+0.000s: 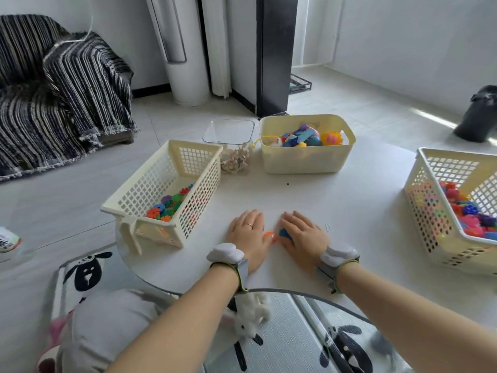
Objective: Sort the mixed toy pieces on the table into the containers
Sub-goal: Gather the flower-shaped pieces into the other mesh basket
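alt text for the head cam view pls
A person's left hand and right hand lie flat on a white table, touching an orange piece and a blue piece. A left basket, right basket and cream bin hold colourful toys.

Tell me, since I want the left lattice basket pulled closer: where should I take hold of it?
Grip the handle tab on the lattice basket's near short end, reaching from the near side with the left hand. The tab juts out toward you, while the long walls are plain open lattice.
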`<action>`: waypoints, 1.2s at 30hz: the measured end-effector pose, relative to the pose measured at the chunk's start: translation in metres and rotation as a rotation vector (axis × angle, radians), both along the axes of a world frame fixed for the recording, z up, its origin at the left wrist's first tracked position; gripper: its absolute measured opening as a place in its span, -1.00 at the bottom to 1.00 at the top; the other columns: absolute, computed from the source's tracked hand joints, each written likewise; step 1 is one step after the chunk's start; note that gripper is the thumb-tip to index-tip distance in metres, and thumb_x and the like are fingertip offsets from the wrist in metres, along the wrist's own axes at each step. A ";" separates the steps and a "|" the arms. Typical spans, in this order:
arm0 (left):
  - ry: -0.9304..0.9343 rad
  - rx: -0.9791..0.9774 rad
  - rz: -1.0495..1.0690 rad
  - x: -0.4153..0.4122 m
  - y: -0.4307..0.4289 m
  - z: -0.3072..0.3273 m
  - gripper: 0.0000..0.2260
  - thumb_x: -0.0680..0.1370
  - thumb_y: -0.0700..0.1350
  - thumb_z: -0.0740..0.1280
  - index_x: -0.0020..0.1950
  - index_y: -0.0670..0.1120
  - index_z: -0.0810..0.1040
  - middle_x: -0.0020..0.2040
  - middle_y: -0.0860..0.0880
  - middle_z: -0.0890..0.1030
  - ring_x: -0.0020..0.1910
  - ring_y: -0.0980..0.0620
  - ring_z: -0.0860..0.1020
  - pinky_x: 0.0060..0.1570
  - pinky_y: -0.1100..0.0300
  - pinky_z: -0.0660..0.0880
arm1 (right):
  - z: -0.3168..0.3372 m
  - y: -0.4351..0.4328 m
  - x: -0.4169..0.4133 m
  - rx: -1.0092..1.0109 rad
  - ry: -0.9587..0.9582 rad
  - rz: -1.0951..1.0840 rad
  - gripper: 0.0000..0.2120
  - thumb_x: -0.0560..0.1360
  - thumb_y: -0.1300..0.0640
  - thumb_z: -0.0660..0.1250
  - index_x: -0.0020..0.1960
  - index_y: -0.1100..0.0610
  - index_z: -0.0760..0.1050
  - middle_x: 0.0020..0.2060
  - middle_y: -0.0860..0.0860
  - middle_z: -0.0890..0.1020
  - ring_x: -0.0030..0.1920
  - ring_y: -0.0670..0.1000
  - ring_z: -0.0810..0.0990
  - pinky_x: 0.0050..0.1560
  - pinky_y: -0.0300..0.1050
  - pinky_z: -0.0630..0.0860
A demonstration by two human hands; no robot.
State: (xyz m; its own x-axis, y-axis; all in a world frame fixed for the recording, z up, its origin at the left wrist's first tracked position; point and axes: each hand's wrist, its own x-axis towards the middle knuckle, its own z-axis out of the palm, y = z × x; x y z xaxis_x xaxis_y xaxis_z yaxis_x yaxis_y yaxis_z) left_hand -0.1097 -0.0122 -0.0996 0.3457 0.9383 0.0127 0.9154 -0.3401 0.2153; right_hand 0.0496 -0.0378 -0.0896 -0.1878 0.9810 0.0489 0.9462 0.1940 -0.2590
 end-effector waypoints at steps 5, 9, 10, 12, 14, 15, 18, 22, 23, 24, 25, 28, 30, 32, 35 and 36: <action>-0.103 0.140 0.030 -0.003 -0.010 0.001 -0.56 0.49 0.01 0.07 0.14 -0.23 0.56 0.11 -0.16 0.61 0.09 -0.16 0.59 0.14 0.07 0.50 | -0.007 -0.005 0.002 0.078 0.070 -0.082 -0.47 0.51 -0.08 0.08 0.23 0.30 0.50 0.20 0.19 0.57 0.26 0.27 0.49 0.21 0.15 0.44; -0.100 0.163 0.030 -0.005 -0.010 0.003 -0.64 0.41 -0.10 0.09 -0.03 -0.20 0.63 -0.04 -0.13 0.65 -0.07 -0.14 0.64 -0.05 0.10 0.57 | -0.006 -0.008 0.005 0.117 0.010 -0.080 -0.58 0.48 0.03 0.07 0.09 0.25 0.56 0.07 0.15 0.63 0.12 0.28 0.59 0.15 0.20 0.45; -0.093 0.150 0.026 -0.005 -0.010 0.004 -0.63 0.41 -0.09 0.09 -0.04 -0.19 0.63 -0.04 -0.13 0.65 -0.07 -0.14 0.64 -0.08 0.08 0.58 | -0.007 -0.008 0.005 0.130 -0.009 -0.083 -0.61 0.48 0.04 0.09 0.09 0.23 0.57 0.07 0.14 0.64 0.12 0.27 0.59 0.16 0.20 0.44; -0.116 0.126 0.022 -0.004 -0.011 0.005 -0.66 0.46 -0.10 0.10 -0.01 -0.20 0.63 0.00 -0.15 0.63 -0.01 -0.16 0.62 -0.03 0.07 0.57 | -0.006 -0.010 0.007 0.133 -0.033 -0.113 -0.62 0.48 0.05 0.11 0.09 0.21 0.58 0.07 0.12 0.64 0.11 0.24 0.60 0.15 0.18 0.47; -0.190 0.099 0.037 -0.004 -0.011 0.006 -0.72 0.56 -0.14 0.16 0.13 -0.20 0.57 0.18 -0.16 0.54 0.20 -0.16 0.49 0.19 0.09 0.44 | -0.008 -0.011 0.007 0.129 -0.042 -0.151 -0.66 0.44 0.07 0.15 0.04 0.19 0.60 0.03 0.10 0.66 0.06 0.21 0.63 0.03 0.12 0.54; -0.200 0.078 0.043 -0.005 -0.010 0.006 -0.73 0.58 -0.14 0.18 0.21 -0.19 0.54 0.26 -0.15 0.49 0.27 -0.15 0.40 0.26 0.10 0.35 | -0.009 -0.011 0.008 0.127 -0.034 -0.153 -0.69 0.41 0.10 0.18 0.01 0.20 0.60 0.02 0.09 0.66 0.05 0.20 0.63 -0.01 0.09 0.56; -0.215 0.094 0.076 -0.009 -0.007 0.002 -0.70 0.59 -0.10 0.19 0.29 -0.12 0.49 0.32 -0.10 0.42 0.31 -0.10 0.31 0.29 0.15 0.26 | -0.015 -0.006 0.012 0.152 0.026 -0.099 -0.84 0.33 0.30 0.35 -0.09 0.24 0.56 -0.07 0.12 0.63 0.00 0.24 0.62 0.00 0.03 0.55; -0.186 0.066 0.114 -0.006 -0.001 0.001 -0.64 0.59 -0.06 0.19 0.38 -0.11 0.38 0.37 -0.08 0.35 0.33 -0.10 0.28 0.31 0.16 0.21 | -0.012 -0.008 0.012 0.120 0.027 -0.131 -0.67 0.14 0.38 0.54 -0.12 0.30 0.60 -0.08 0.19 0.66 -0.11 0.29 0.65 -0.14 0.05 0.59; -0.177 0.071 0.116 -0.006 -0.001 0.001 -0.66 0.60 -0.06 0.18 0.35 -0.11 0.41 0.36 -0.07 0.36 0.32 -0.10 0.28 0.30 0.17 0.22 | -0.012 -0.008 0.011 0.129 0.035 -0.142 -0.66 0.11 0.38 0.55 -0.13 0.29 0.61 -0.10 0.20 0.66 -0.14 0.29 0.65 -0.17 0.04 0.60; -0.176 0.073 0.114 -0.005 -0.002 0.001 -0.69 0.60 -0.06 0.18 0.32 -0.10 0.43 0.35 -0.07 0.37 0.31 -0.10 0.28 0.28 0.17 0.22 | -0.012 -0.009 0.011 0.150 0.041 -0.149 -0.68 0.11 0.38 0.56 -0.16 0.27 0.61 -0.12 0.18 0.66 -0.16 0.28 0.65 -0.19 0.01 0.60; -0.182 0.071 0.113 -0.006 -0.002 0.001 -0.70 0.60 -0.06 0.18 0.30 -0.09 0.45 0.35 -0.06 0.38 0.31 -0.09 0.29 0.28 0.17 0.22 | -0.011 -0.009 0.010 0.169 0.048 -0.149 -0.71 0.11 0.38 0.56 -0.20 0.25 0.61 -0.16 0.15 0.65 -0.18 0.26 0.64 -0.20 -0.02 0.59; -0.192 0.054 0.124 -0.005 -0.001 0.001 -0.73 0.59 -0.06 0.20 0.27 -0.08 0.44 0.34 -0.04 0.37 0.30 -0.08 0.29 0.27 0.18 0.20 | -0.012 -0.009 0.010 0.251 0.087 -0.132 -0.87 0.24 0.34 0.47 -0.23 0.21 0.62 -0.21 0.11 0.63 -0.21 0.23 0.62 -0.20 -0.04 0.56; -0.187 0.021 0.140 -0.004 0.003 0.003 -0.74 0.58 -0.05 0.20 0.25 -0.07 0.42 0.34 -0.03 0.36 0.31 -0.08 0.29 0.27 0.18 0.20 | -0.011 -0.011 0.010 0.284 0.103 -0.187 -0.83 0.32 0.28 0.34 -0.12 0.21 0.64 -0.15 0.12 0.63 -0.15 0.26 0.61 -0.13 0.03 0.54; -0.178 -0.016 0.160 -0.002 0.005 0.006 -0.74 0.58 -0.04 0.21 0.24 -0.07 0.41 0.34 -0.03 0.34 0.30 -0.08 0.29 0.27 0.17 0.21 | -0.007 -0.013 0.010 0.239 0.091 -0.320 -0.75 0.45 0.21 0.28 0.11 0.16 0.58 0.05 0.11 0.59 0.07 0.25 0.53 0.09 0.06 0.41; -0.179 -0.057 0.180 -0.002 0.007 0.009 -0.74 0.57 -0.03 0.22 0.23 -0.07 0.40 0.33 -0.03 0.33 0.31 -0.09 0.28 0.27 0.15 0.22 | -0.006 -0.015 0.011 0.201 0.044 -0.373 -0.71 0.56 0.09 0.17 0.23 0.11 0.48 0.19 0.08 0.46 0.18 0.18 0.38 0.14 -0.04 0.31; -0.182 -0.066 0.187 -0.001 0.007 0.010 -0.74 0.57 -0.02 0.22 0.22 -0.07 0.40 0.32 -0.03 0.33 0.31 -0.09 0.28 0.27 0.15 0.22 | -0.006 -0.015 0.011 0.193 0.038 -0.345 -0.71 0.57 0.09 0.15 0.23 0.13 0.48 0.19 0.09 0.45 0.17 0.18 0.37 0.12 -0.05 0.33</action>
